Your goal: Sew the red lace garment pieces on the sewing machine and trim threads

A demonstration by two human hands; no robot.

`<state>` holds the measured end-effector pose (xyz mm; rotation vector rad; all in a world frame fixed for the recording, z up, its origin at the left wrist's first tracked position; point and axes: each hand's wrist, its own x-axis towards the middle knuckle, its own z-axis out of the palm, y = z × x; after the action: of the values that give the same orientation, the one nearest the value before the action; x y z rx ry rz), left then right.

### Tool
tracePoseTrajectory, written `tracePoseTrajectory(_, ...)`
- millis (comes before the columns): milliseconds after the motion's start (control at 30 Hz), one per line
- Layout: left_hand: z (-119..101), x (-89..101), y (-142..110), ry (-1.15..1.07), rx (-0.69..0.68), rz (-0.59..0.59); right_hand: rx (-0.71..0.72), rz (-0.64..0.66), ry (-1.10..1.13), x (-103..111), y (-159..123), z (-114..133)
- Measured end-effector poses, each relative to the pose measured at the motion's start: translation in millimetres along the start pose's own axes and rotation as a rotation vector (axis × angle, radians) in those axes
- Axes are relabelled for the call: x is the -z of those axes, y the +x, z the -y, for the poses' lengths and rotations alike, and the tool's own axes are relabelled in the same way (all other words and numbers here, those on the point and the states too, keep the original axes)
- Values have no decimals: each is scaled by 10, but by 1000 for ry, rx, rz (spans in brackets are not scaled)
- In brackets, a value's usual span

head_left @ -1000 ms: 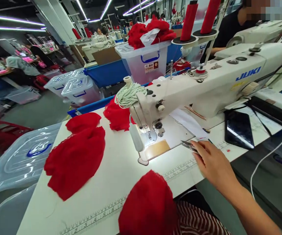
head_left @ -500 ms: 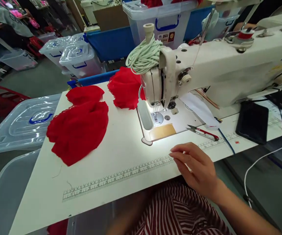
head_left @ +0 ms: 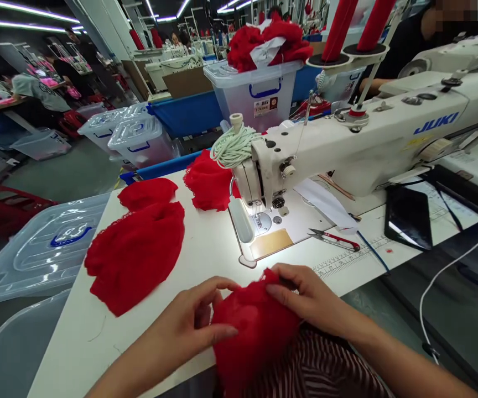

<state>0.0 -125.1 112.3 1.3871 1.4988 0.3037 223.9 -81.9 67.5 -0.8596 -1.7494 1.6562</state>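
A red fabric piece with a lacy edge (head_left: pixel 251 326) hangs between my two hands at the table's front edge, partly over my lap. My right hand (head_left: pixel 301 290) pinches its upper edge, thumb in front. On the other side my left hand (head_left: pixel 193 312) has the cloth between its thumb and fingers; some fingertips are hidden behind it. Beyond the hands stands a white sewing machine (head_left: pixel 317 149), its lamp lighting the needle plate (head_left: pixel 263 222). More red fabric pieces (head_left: pixel 139 254) lie on the table to the left, and another red piece (head_left: pixel 208 182) lies beside the machine head.
Thread snips (head_left: pixel 334 240) and a black phone (head_left: pixel 408 217) lie on the right of the white table (head_left: pixel 193 251). Lidded clear bins (head_left: pixel 35 243) stand left of it. Behind, a bin (head_left: pixel 251 94) carries red cloth. A co-worker (head_left: pixel 409 44) sits at the back right.
My left hand has come up into view with a red fabric piece, and my right hand, bare before, now grips it too. The camera view has tilted upward.
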Motion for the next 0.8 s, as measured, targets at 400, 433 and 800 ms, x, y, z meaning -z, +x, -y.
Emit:
tracePoseTrajectory(400, -199, -131, 626, -338, -200, 26, -33, -213, 432, 76, 185, -122)
tracePoseTrajectory(433, -210, -152, 650, -400, -190, 26, -19, -238, 401, 61, 195, -133)
tracePoseTrajectory(800, 78, -151, 1020, -197, -219, -319, -301, -1262, -859, 1415, -351, -221)
